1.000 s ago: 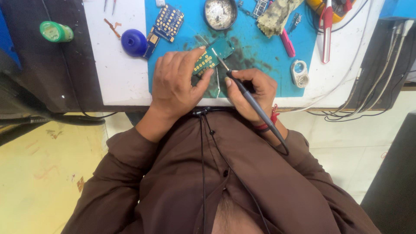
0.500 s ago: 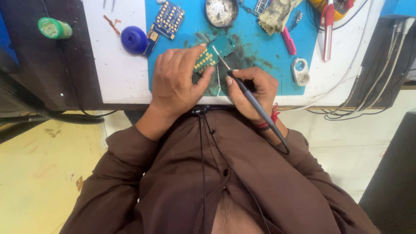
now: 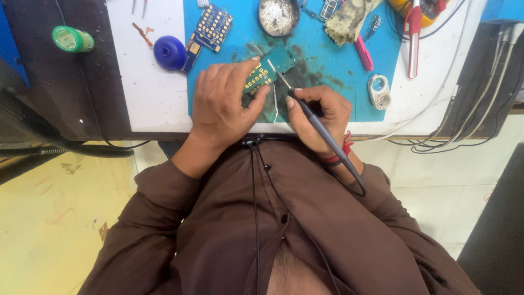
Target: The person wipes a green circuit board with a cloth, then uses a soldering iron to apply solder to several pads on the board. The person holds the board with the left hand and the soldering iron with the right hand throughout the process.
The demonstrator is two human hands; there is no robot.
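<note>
The left hand (image 3: pixel 221 106) pins a small circuit board (image 3: pixel 260 76) to the blue work mat (image 3: pixel 322 82), fingers curled over it and thumb pressed against its near edge. The board sits just past the table's front edge, at about 12 o'clock from the person's chest. The right hand (image 3: pixel 316 117) is closed in a pen grip around a dark soldering iron (image 3: pixel 319 128), whose tip touches, or nearly touches, the board at its 3 o'clock edge.

The board looks light, thin and stiff (and probably easy to skid on the mat), so it is best held by its bare edges, away from the gold pads. Its small parts are likely fragile and hot near the tip.

A round metal tin (image 3: pixel 279 16) lies at 12 o'clock from the board, and a second blue board (image 3: pixel 214 27) at 11 o'clock.
</note>
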